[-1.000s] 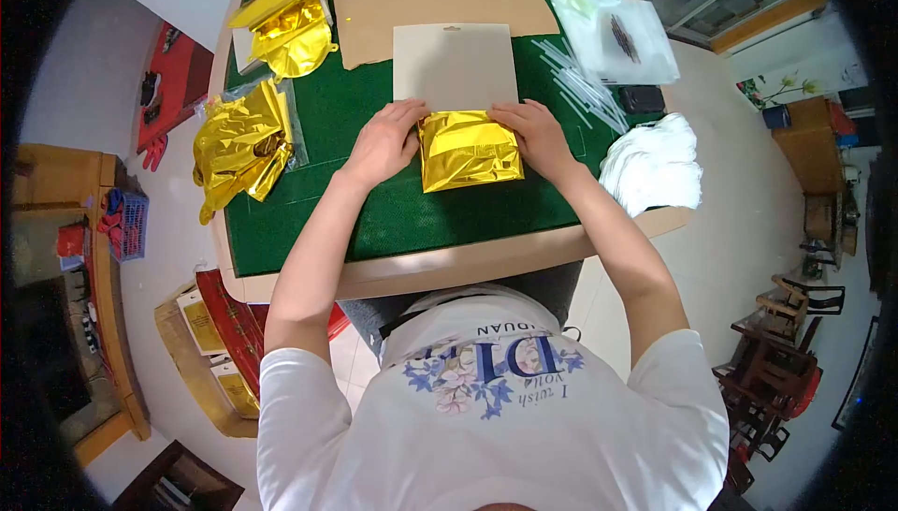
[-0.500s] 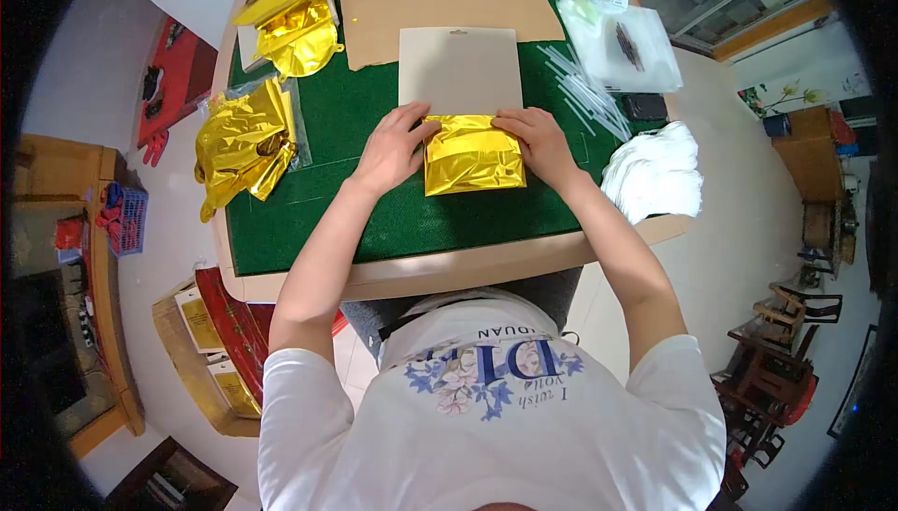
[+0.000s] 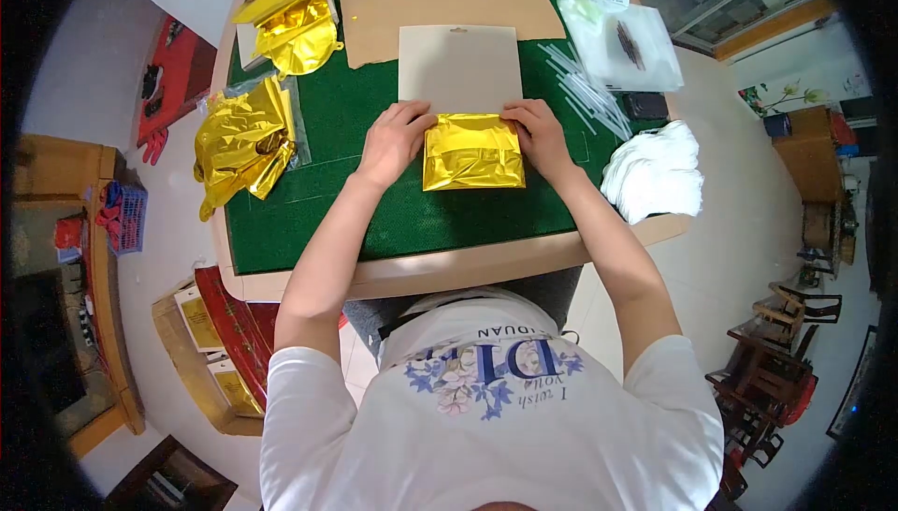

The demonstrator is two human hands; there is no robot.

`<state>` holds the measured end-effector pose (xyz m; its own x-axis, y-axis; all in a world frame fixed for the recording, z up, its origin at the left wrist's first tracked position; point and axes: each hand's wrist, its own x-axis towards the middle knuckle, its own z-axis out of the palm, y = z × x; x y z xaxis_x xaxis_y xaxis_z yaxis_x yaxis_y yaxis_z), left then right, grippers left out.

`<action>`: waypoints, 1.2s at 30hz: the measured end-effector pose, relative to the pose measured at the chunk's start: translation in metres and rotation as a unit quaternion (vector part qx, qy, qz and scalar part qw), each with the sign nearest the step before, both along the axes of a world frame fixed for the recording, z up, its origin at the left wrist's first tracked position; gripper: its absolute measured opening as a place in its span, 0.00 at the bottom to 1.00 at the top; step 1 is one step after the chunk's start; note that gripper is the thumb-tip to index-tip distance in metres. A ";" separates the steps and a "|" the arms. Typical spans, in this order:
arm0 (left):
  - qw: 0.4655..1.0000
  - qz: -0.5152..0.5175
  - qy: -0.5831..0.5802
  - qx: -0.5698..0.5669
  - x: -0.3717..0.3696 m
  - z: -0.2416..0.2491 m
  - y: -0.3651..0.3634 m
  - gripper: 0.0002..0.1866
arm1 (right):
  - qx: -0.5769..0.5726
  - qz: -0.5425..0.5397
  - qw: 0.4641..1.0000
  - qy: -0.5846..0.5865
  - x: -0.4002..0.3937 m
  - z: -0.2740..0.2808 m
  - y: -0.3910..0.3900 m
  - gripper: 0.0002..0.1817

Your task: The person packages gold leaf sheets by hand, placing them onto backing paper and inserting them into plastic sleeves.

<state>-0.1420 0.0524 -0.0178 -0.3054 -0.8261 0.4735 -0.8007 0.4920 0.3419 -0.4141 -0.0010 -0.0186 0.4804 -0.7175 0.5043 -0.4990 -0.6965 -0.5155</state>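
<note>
A folded piece of shiny gold foil point(image 3: 473, 157) lies in front of me, its upper edge meeting the lower part of a grey-beige card point(image 3: 458, 66) that has a small hanging slot. My left hand point(image 3: 398, 143) grips the foil's upper left corner with bent fingers. At the opposite upper corner, my right hand point(image 3: 543, 139) pinches the foil in the same way. How much of the card's bottom lies under the foil is hidden.
Gold foil pieces point(image 3: 245, 141) lie at the left of the green tabletop point(image 3: 374, 235). Brown cardboard point(image 3: 449, 1) is behind the card. On the right are clear straws point(image 3: 586, 90), a plastic bag pile point(image 3: 636, 48), a black object point(image 3: 645, 106) and a white stack point(image 3: 655, 172).
The foil's lower edge has risen slightly and its surface looks flatter. My right fingers have shifted a little outward along the corner; my left hand stays nearly in place.
</note>
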 end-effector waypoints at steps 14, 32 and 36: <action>0.986 0.081 0.128 0.064 -0.009 0.001 -0.015 0.07 | 0.083 -0.083 0.993 -0.020 0.013 -0.002 -0.011 0.06; 0.960 0.228 0.162 0.028 -0.026 -0.018 -0.038 0.07 | 0.079 -0.226 0.971 0.013 0.034 -0.020 -0.021 0.06; 0.956 0.227 0.181 0.051 -0.025 -0.015 -0.039 0.06 | -0.017 -0.235 0.971 0.036 0.038 -0.021 -0.018 0.10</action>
<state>-0.1668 0.0137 -0.0333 0.2644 -0.8821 0.3900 -0.7442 0.0706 0.6642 -0.3762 -0.0190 -0.0392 0.1395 -0.8496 0.5086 -0.7995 -0.3996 -0.4484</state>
